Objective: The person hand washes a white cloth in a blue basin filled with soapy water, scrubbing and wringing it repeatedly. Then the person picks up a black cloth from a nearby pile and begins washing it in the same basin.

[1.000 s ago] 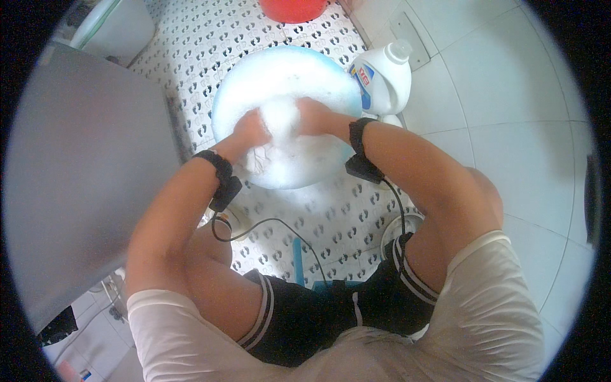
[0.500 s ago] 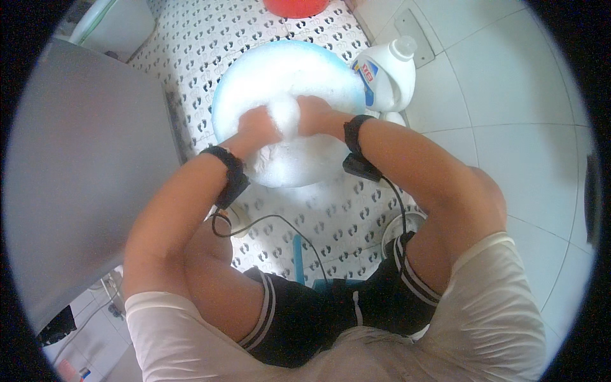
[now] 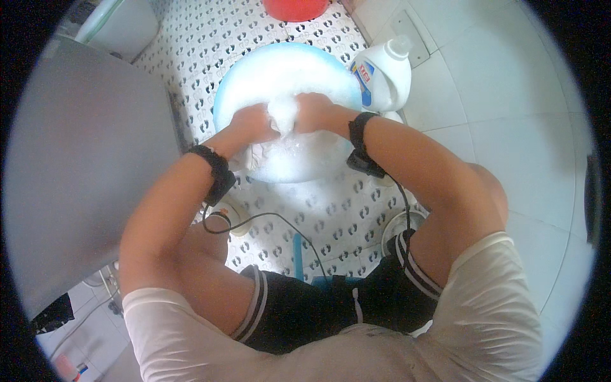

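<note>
A round light-blue basin (image 3: 221, 102), heaped with white foam (image 3: 289, 67), stands on the floor in front of me. Over its middle, my left hand (image 3: 253, 123) and my right hand (image 3: 314, 113) are closed, knuckles up and close together. Between them bulges a foam-covered white cloth (image 3: 283, 114), gripped from both sides. Whitish folds, seemingly of the same cloth, show below my left hand near the basin's front edge. Suds hide most of the cloth and some of my fingertips.
Right of the basin, a white detergent bottle (image 3: 389, 79) stands by the tiled wall (image 3: 509, 83). A red basin (image 3: 296, 7) sits at the far edge. A grey panel (image 3: 95, 165) rises on the left. Black cables (image 3: 267, 215) run from my wrist straps toward my lap.
My left hand and forearm have shifted slightly left. The foamy lump between my hands looks narrower and more stretched downward, and the cloth folds by the front edge show more.
</note>
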The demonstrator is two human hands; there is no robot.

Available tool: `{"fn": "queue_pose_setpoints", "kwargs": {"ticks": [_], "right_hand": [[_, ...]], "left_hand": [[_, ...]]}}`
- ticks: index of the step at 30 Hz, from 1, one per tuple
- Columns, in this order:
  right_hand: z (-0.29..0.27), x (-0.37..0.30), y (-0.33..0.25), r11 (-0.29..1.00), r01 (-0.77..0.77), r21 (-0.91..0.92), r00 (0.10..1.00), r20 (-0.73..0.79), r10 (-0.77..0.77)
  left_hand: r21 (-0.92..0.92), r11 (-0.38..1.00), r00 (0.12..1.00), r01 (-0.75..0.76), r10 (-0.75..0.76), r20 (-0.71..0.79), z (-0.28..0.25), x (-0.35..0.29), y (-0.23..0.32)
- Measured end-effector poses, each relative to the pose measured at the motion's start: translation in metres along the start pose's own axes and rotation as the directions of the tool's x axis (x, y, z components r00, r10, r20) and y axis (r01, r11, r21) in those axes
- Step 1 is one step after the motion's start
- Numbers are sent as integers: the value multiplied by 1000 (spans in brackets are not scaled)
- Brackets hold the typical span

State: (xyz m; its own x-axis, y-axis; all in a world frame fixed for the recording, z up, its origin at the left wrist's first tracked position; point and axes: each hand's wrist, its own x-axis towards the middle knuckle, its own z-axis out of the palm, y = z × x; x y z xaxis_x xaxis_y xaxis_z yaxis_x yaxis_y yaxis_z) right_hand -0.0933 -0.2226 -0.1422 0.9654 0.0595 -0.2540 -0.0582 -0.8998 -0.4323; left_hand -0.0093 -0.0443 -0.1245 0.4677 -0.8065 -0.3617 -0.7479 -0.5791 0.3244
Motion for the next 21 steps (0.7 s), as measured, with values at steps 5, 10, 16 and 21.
{"fn": "queue_pose_setpoints", "kwargs": {"ticks": [5,10,16,21], "right_hand": [[-26,-10,-2,1000,-4,17,992,125,2],[-41,-15,9,979,170,115,982,57,-178],[-63,-12,17,995,-13,95,993,116,2],[-79,-16,44,988,58,140,998,6,-59]], "left_hand": [[-61,994,995,-89,86,-50,-19,-17,-3],[-139,987,996,75,-82,-44,-34,-31,-13],[-126,970,978,210,-208,30,-40,-40,-47],[-342,907,966,246,-259,8,-42,-45,-52]]}}
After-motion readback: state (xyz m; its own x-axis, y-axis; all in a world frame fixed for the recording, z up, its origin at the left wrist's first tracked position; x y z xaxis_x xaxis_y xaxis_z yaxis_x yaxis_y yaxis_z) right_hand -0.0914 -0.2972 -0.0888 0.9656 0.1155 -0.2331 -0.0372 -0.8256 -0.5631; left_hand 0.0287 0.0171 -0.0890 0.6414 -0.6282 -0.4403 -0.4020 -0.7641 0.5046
